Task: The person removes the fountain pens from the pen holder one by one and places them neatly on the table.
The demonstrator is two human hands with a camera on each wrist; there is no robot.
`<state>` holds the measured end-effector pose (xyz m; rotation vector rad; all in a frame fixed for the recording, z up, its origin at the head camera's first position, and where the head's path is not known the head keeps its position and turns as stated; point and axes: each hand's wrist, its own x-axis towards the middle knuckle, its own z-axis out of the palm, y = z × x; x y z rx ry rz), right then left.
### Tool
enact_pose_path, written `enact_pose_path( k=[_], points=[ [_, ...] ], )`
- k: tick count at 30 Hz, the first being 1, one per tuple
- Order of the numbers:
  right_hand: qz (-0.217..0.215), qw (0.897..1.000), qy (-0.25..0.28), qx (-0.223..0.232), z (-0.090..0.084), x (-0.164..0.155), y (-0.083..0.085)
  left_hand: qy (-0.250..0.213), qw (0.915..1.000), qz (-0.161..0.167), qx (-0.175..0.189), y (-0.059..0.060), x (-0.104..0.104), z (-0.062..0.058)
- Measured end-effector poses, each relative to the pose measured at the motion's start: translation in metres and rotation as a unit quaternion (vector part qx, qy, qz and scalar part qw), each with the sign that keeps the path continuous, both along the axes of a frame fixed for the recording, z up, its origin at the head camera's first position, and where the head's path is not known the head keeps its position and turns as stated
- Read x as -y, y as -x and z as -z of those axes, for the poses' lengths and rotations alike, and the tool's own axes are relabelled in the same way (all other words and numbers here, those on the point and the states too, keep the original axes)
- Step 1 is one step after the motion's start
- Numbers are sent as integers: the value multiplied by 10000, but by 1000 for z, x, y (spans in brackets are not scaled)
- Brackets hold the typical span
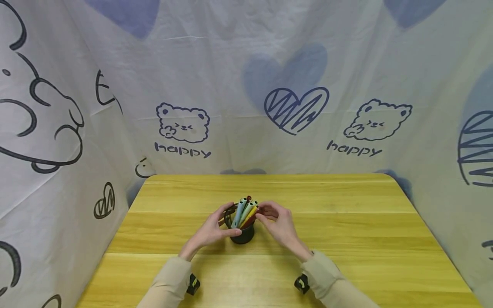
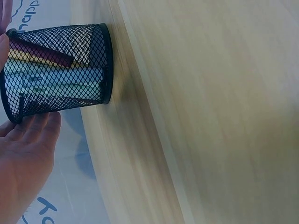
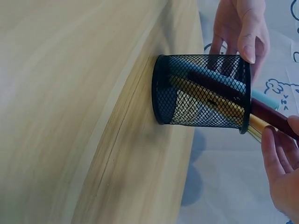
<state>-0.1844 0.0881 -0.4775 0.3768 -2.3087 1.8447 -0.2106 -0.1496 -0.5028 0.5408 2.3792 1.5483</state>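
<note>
A black mesh pen cup (image 1: 243, 234) stands upright in the middle of the wooden table (image 1: 346, 222), with several coloured pens (image 1: 245, 209) leaning in it. My left hand (image 1: 228, 222) grips the cup at its rim, thumb on the near side and fingers round the far side. In the right wrist view its thumb (image 3: 246, 44) lies on the cup (image 3: 201, 91). My right hand (image 1: 264, 214) pinches the top of a dark red pen (image 3: 268, 115) that sticks out of the cup. The left wrist view shows the cup (image 2: 60, 70) beside my left palm (image 2: 23, 163).
White printed cloth (image 1: 246, 107) with bears and hearts closes in the table at the back and on both sides. The tabletop is bare wood all round the cup. Both sleeves (image 1: 169, 282) lie over the near edge.
</note>
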Motion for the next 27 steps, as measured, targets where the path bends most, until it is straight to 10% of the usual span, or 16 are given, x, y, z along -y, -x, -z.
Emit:
enact_pose_path(
  k=[14,27],
  points=[
    [181,9945,1009,190,3,-6,-8,30,10000,-54,26,-2,1,-1],
    [527,9618,2673,249,6,-19,-8,37,10000,-47,37,-3,2,0]
  ],
)
